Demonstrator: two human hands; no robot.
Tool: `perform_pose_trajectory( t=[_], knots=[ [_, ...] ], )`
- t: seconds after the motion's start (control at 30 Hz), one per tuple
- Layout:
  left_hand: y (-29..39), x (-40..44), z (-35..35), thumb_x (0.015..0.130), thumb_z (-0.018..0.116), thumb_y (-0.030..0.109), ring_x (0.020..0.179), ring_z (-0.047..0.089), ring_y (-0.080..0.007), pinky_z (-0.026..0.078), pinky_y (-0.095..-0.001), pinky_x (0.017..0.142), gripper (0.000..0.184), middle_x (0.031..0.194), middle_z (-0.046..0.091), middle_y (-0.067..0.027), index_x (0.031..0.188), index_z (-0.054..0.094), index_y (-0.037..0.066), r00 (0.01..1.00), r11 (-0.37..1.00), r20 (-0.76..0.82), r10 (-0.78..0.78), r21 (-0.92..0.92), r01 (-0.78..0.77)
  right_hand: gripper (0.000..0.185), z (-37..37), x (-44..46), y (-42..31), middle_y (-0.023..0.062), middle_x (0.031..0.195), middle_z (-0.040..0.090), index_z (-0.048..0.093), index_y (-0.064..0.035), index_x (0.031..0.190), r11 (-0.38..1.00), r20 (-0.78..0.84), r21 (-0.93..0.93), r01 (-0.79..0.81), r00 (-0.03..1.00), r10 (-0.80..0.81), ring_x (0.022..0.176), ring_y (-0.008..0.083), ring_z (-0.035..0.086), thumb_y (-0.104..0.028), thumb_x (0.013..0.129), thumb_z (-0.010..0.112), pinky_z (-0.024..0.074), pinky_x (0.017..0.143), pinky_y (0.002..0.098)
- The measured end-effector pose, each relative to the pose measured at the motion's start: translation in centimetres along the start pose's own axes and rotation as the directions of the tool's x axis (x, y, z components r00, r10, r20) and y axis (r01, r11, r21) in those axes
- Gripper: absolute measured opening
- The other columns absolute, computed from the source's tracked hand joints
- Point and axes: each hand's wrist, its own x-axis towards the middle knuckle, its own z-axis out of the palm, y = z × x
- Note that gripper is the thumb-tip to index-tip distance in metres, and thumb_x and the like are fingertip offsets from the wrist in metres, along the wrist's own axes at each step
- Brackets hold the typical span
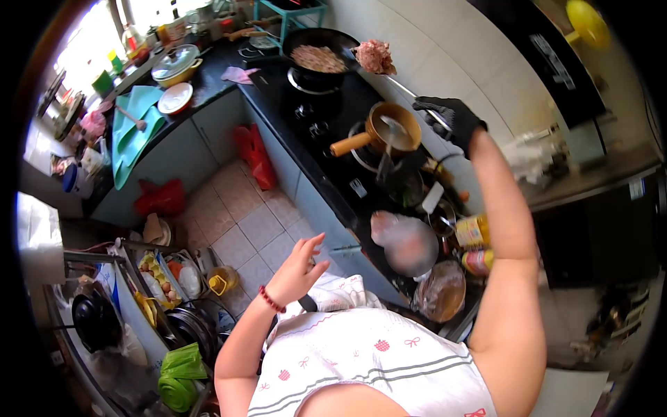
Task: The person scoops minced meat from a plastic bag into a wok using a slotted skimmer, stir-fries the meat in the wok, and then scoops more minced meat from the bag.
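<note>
My right hand (451, 121), in a black glove, is closed around the handle of a long metal cooking utensil (403, 88). A lump of pinkish minced meat (375, 57) sits on its far end and hides the head. This end is beside the right rim of a black wok (340, 40), in which browned meat (318, 58) lies. Below my right hand, a brown saucepan (414, 128) with a wooden handle stands on the nearer burner, another utensil (392, 132) resting in it. My left hand (295, 271), a red bead bracelet at its wrist, is held in front of my body, fingers apart and holding nothing.
Plastic-wrapped food (411, 244), a wrapped bowl (445, 292) and bottles (472, 231) crowd the near counter. A lidded pot (175, 62) and a teal mat (135, 132) are on the far-left counter. Red bags (256, 156) hang by the cabinets. A loaded rack (153, 278) stands left.
</note>
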Motion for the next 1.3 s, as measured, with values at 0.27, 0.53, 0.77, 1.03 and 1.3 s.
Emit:
perform_pose_trajectory(
  t=[0.27, 0.53, 0.77, 1.03, 1.3],
  knots=[
    [-4.7, -2.9, -1.6, 0.090, 0.053, 0.009, 0.106, 0.053, -0.0182, 0.046, -0.0296, 0.087, 0.042, 0.121, 0.050, -0.0103, 0.130, 0.042, 0.005, 0.889, 0.933, -0.337, -0.311, -0.284, 0.219, 0.028, 7.9, 26.9, 5.8, 0.0113, 0.061, 0.059, 0.065, 0.0017, 0.083, 0.997, -0.076, 0.007, -0.076, 0.994, 0.077, 0.045, 0.0202, 0.054, -0.023, 0.072, 0.071, 0.0432, 0.044, 0.0333],
    [-5.6, -2.9, -1.2, 0.090, 0.053, 0.012, 0.102, 0.056, -0.0193, 0.047, -0.0293, 0.084, 0.038, 0.118, 0.051, -0.0121, 0.127, 0.046, 0.004, 0.804, 0.898, -0.455, -0.382, -0.388, 0.207, 0.034, 11.7, 28.7, 2.9, 0.0215, 0.102, 0.062, 0.063, -0.0034, 0.101, 0.645, -0.194, -0.763, -0.041, 0.966, -0.169, 0.098, 0.0343, 0.060, -0.026, 0.078, 0.053, 0.0463, 0.085, 0.0429],
    [-5.3, -2.1, -1.7, 0.090, 0.052, 0.011, 0.102, 0.056, -0.0197, 0.046, -0.0293, 0.085, 0.035, 0.116, 0.053, -0.0118, 0.124, 0.049, 0.003, 0.803, 0.886, -0.449, -0.392, -0.419, 0.199, 0.035, 11.1, 30.1, 2.9, 0.0214, 0.094, 0.063, 0.050, -0.0068, 0.120, 0.429, -0.268, -0.897, -0.110, 0.906, -0.328, 0.091, 0.0332, 0.063, -0.016, 0.087, 0.041, 0.0498, 0.075, 0.0439],
    [-6.0, -2.7, -1.4, 0.090, 0.051, 0.011, 0.100, 0.056, -0.0176, 0.045, -0.0284, 0.085, 0.035, 0.114, 0.057, -0.0106, 0.124, 0.049, 0.002, 0.803, 0.858, -0.432, -0.410, -0.482, 0.179, 0.025, 8.4, 25.9, 2.0, 0.0178, 0.094, 0.064, 0.059, -0.0098, 0.102, 0.315, -0.062, -0.945, 0.090, 0.895, -0.442, 0.083, 0.0327, 0.064, -0.021, 0.089, 0.041, 0.0507, 0.070, 0.0450],
    [-3.2, -2.4, -4.2, 0.092, 0.047, 0.015, 0.103, 0.056, -0.0179, 0.044, -0.0291, 0.084, 0.035, 0.118, 0.056, -0.0089, 0.126, 0.049, 0.005, 0.762, 0.813, -0.462, -0.453, -0.566, 0.140, 0.034, 10.8, 31.8, 5.7, 0.0226, 0.101, 0.061, 0.055, -0.0041, 0.107, 0.527, -0.075, -0.847, 0.067, 0.967, -0.244, 0.096, 0.0371, 0.059, -0.026, 0.084, 0.044, 0.0464, 0.083, 0.0457]
  ],
)
